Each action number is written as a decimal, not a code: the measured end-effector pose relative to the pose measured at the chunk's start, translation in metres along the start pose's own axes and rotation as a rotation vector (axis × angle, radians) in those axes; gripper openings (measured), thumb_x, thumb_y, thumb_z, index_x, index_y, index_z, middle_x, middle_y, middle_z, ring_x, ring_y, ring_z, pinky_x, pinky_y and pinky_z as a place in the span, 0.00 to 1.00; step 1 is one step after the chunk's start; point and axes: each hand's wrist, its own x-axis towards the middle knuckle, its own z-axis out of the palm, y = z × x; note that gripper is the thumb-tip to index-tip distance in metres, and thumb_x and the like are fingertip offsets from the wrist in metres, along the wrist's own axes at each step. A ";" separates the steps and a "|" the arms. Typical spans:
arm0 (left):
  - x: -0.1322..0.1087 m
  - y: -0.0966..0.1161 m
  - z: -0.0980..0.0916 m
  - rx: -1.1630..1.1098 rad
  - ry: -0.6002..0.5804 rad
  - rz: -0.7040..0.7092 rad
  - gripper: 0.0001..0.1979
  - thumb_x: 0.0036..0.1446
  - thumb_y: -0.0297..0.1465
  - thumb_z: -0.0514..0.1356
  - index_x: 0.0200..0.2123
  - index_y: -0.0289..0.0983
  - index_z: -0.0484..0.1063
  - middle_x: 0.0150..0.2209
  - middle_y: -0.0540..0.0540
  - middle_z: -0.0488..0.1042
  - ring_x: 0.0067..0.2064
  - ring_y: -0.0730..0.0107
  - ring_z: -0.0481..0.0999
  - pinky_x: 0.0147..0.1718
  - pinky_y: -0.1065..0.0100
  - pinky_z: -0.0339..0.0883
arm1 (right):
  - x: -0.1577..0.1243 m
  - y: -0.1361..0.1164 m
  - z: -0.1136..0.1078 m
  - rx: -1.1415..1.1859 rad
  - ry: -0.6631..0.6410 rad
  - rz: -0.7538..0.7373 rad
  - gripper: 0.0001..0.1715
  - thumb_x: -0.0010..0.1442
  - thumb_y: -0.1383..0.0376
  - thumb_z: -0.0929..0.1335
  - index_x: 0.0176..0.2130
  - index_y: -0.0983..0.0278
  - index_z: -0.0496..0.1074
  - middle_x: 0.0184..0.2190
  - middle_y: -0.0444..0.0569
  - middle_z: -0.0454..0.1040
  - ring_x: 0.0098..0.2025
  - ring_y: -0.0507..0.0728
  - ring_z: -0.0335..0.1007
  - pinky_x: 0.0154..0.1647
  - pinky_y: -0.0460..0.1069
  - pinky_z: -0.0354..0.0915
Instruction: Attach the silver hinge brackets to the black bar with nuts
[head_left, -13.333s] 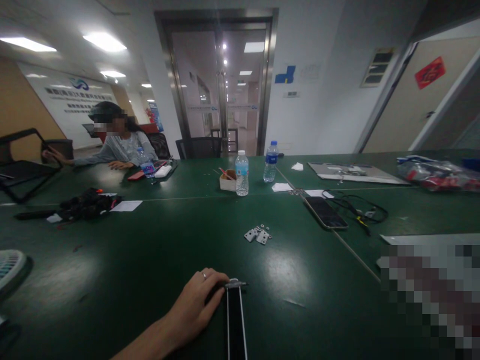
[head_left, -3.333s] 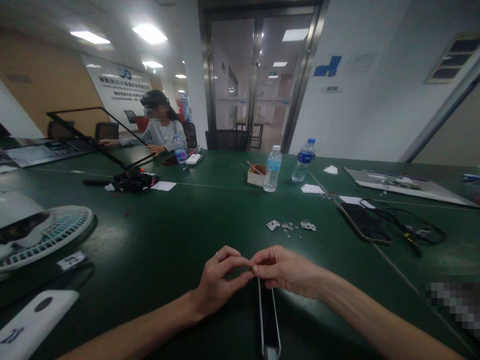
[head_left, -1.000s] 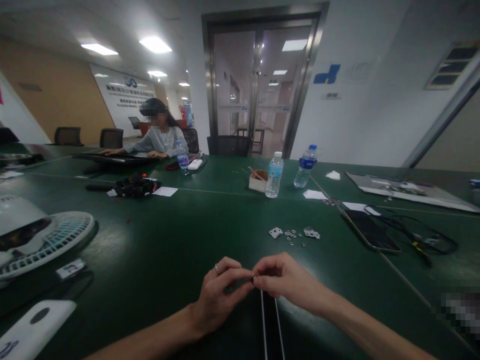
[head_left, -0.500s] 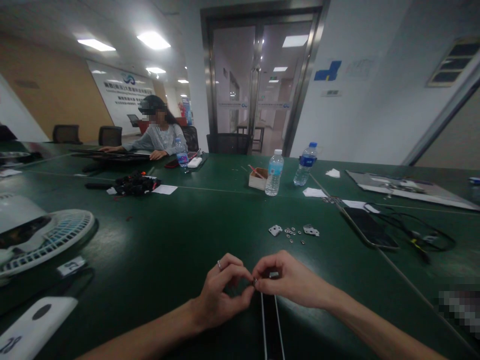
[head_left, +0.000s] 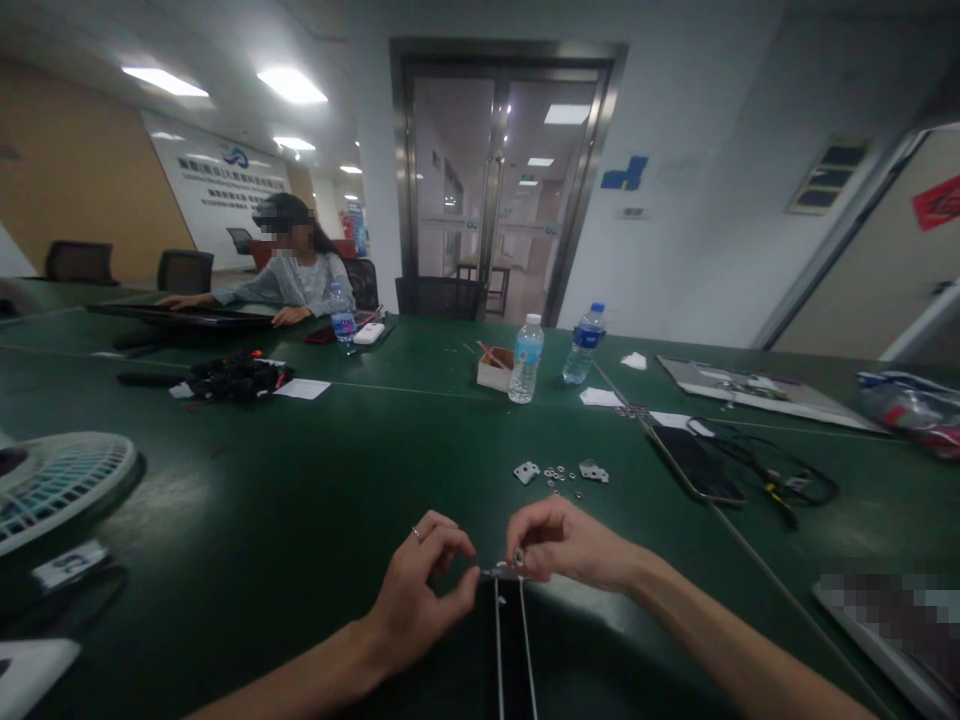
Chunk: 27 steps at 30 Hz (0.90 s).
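"Where is the small metal ring?"
"It is pinched in the fingers of the right hand, near the far end of the long channel."
"And the left hand?"
"Its fingers stand apart, beside the left tip of the pin, which lies across the channel's long axis."

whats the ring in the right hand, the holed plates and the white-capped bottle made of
Ring: probably metal, from its silvery shine. Plates: likely metal, fairly dull, thin and grey, though too small to be sure. Bottle: glossy plastic, it seems, see-through with a ridged wall.
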 end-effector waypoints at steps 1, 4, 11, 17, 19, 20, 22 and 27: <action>0.001 -0.001 0.001 0.019 -0.024 -0.046 0.06 0.50 0.22 0.58 0.32 0.37 0.69 0.30 0.49 0.68 0.27 0.73 0.67 0.23 0.74 0.63 | -0.002 -0.002 -0.005 -0.051 -0.012 -0.003 0.13 0.51 0.60 0.73 0.34 0.67 0.75 0.29 0.44 0.71 0.27 0.47 0.63 0.30 0.44 0.59; 0.004 -0.004 0.002 0.070 -0.114 -0.160 0.04 0.51 0.24 0.59 0.32 0.37 0.72 0.31 0.49 0.69 0.29 0.70 0.69 0.24 0.73 0.64 | -0.010 -0.006 -0.019 -0.272 -0.004 0.008 0.10 0.54 0.62 0.71 0.35 0.67 0.75 0.31 0.45 0.72 0.32 0.49 0.66 0.35 0.46 0.61; 0.006 -0.008 0.004 0.137 -0.231 -0.259 0.04 0.51 0.25 0.59 0.31 0.36 0.73 0.31 0.47 0.70 0.29 0.66 0.70 0.24 0.71 0.64 | -0.038 0.014 -0.022 -0.719 0.206 0.106 0.09 0.56 0.64 0.68 0.36 0.67 0.75 0.32 0.46 0.70 0.30 0.49 0.63 0.30 0.45 0.60; 0.006 -0.008 0.004 0.180 -0.353 -0.292 0.04 0.51 0.28 0.59 0.31 0.36 0.73 0.31 0.48 0.70 0.30 0.65 0.69 0.26 0.70 0.62 | -0.043 0.022 -0.004 -0.808 0.302 0.047 0.08 0.56 0.66 0.67 0.35 0.66 0.76 0.29 0.45 0.68 0.27 0.48 0.60 0.27 0.44 0.57; 0.008 -0.005 0.003 0.195 -0.404 -0.327 0.04 0.51 0.29 0.59 0.31 0.36 0.73 0.31 0.48 0.70 0.31 0.65 0.68 0.28 0.69 0.62 | -0.041 0.025 -0.003 -0.816 0.313 0.031 0.08 0.56 0.66 0.67 0.34 0.66 0.76 0.29 0.45 0.68 0.27 0.48 0.60 0.26 0.44 0.57; 0.009 -0.003 0.003 0.197 -0.431 -0.345 0.05 0.52 0.30 0.59 0.31 0.36 0.72 0.31 0.48 0.70 0.32 0.65 0.68 0.29 0.68 0.62 | -0.040 0.026 -0.002 -0.822 0.316 0.022 0.08 0.56 0.66 0.67 0.34 0.66 0.76 0.28 0.45 0.68 0.27 0.48 0.60 0.26 0.44 0.57; 0.011 -0.001 0.002 0.194 -0.478 -0.374 0.05 0.52 0.31 0.58 0.31 0.36 0.72 0.32 0.48 0.70 0.32 0.65 0.68 0.32 0.66 0.62 | -0.039 0.030 -0.003 -0.834 0.329 0.002 0.08 0.56 0.66 0.67 0.34 0.65 0.76 0.28 0.45 0.68 0.26 0.48 0.60 0.26 0.43 0.56; 0.012 -0.001 0.001 0.179 -0.513 -0.406 0.08 0.54 0.34 0.58 0.33 0.36 0.73 0.33 0.48 0.69 0.34 0.64 0.67 0.36 0.64 0.61 | -0.039 0.035 -0.002 -0.841 0.349 -0.024 0.08 0.56 0.66 0.67 0.34 0.65 0.76 0.27 0.44 0.67 0.26 0.48 0.60 0.26 0.44 0.56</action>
